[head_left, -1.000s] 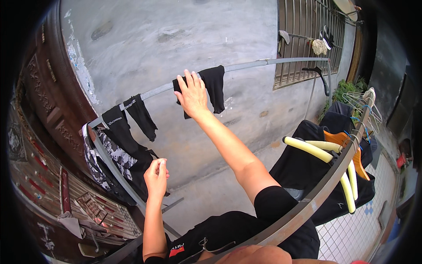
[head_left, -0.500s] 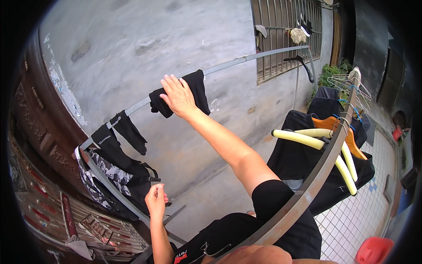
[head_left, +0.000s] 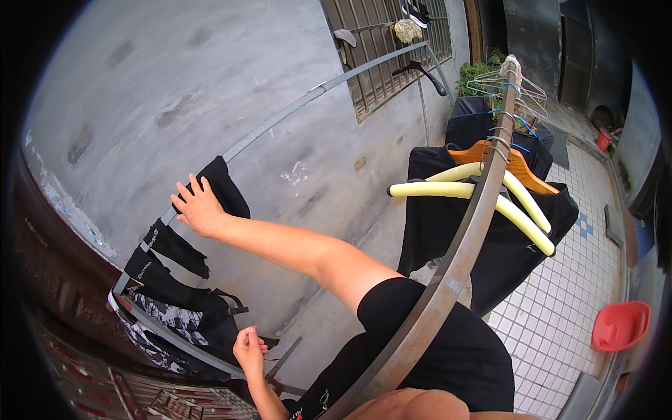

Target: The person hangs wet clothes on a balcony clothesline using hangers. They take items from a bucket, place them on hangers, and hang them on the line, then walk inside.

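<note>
A black cloth garment (head_left: 225,189) hangs folded over the grey metal rail (head_left: 280,115) along the wall. My right hand (head_left: 199,205) reaches across to it, fingers spread, laid over its left end; the hand hides part of it. Left of that, two narrow black cloth pieces drape over the same rail, the nearer one a short strip (head_left: 178,248). Below them hangs a black bag (head_left: 217,329) with a strap and buckle, beside black-and-white patterned cloth (head_left: 164,311). Close to the bag, my left hand (head_left: 250,346) is closed with curled fingers; whatever may be in them is hidden.
A brown metal bar (head_left: 455,273) curves past on my right, carrying yellow padded hangers (head_left: 518,217), a wooden hanger (head_left: 532,175) and dark clothes. A black hanger (head_left: 420,73) hangs by the barred window (head_left: 378,77). A red basin (head_left: 621,327) stands on the tiled floor.
The black garment has slid left along the rail, nearer the black strip, with my right hand moving along. My right fingers are more spread. The view has turned rightward; my left hand stays curled.
</note>
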### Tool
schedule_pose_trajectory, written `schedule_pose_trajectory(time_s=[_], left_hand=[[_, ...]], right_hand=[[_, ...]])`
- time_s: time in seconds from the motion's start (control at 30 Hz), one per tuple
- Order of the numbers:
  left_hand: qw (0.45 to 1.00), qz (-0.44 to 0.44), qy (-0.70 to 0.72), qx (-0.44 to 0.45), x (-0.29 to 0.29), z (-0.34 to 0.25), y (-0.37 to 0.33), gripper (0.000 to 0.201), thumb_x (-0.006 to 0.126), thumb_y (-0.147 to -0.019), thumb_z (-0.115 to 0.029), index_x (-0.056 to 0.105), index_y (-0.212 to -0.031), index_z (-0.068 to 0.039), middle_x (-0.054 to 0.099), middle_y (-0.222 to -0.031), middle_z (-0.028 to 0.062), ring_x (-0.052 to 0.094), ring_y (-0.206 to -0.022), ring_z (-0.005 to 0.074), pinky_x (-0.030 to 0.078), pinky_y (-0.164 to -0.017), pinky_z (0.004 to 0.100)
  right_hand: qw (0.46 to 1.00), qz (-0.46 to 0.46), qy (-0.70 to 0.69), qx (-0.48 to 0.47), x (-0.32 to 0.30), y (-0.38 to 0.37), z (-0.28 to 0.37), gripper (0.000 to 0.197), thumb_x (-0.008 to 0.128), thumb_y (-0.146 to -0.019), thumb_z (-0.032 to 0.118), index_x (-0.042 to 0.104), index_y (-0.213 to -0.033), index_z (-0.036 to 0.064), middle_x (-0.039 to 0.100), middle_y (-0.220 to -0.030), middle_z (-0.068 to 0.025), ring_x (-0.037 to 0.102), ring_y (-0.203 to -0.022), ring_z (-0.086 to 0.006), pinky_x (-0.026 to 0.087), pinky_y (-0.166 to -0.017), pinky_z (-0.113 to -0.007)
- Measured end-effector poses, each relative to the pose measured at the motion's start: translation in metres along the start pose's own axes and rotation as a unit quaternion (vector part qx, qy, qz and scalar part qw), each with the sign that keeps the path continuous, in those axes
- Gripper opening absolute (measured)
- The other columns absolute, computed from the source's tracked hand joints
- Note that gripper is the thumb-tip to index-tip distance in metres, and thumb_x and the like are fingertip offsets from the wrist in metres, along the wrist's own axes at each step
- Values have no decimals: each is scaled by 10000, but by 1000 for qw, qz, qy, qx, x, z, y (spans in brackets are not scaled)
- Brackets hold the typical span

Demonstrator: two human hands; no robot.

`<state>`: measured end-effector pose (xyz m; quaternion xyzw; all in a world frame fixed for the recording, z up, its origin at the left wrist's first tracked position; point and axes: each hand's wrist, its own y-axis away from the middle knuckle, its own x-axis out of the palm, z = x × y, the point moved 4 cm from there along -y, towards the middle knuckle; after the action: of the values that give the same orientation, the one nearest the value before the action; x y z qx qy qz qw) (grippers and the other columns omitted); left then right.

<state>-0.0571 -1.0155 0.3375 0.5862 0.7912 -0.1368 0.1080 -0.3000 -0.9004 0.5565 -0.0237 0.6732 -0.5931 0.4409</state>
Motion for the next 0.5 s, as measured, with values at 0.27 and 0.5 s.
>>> schedule_pose_trajectory(time_s=[0.27,0.5], left_hand=[[1000,26,6,-17,12,12,-1,198,554,-984,-196,653,-986,-24,557,-637,12,517,-475,70,446,-438,211],[987,135,-68,-56,53,34,18,234,585,-961,-195,642,-1083,-3,588,-704,38,570,-541,94,468,-456,228]], right_hand=[[993,-56,-82,-67,-32,23,13,608,573,-922,440,438,-1424,126,338,-1497,-178,252,-1393,-435,207,-1131,-557],[964,-104,-247,0,-41,141,28,444,646,-878,276,542,-1228,23,502,-1309,-211,442,-1247,-398,353,-1045,-482]])
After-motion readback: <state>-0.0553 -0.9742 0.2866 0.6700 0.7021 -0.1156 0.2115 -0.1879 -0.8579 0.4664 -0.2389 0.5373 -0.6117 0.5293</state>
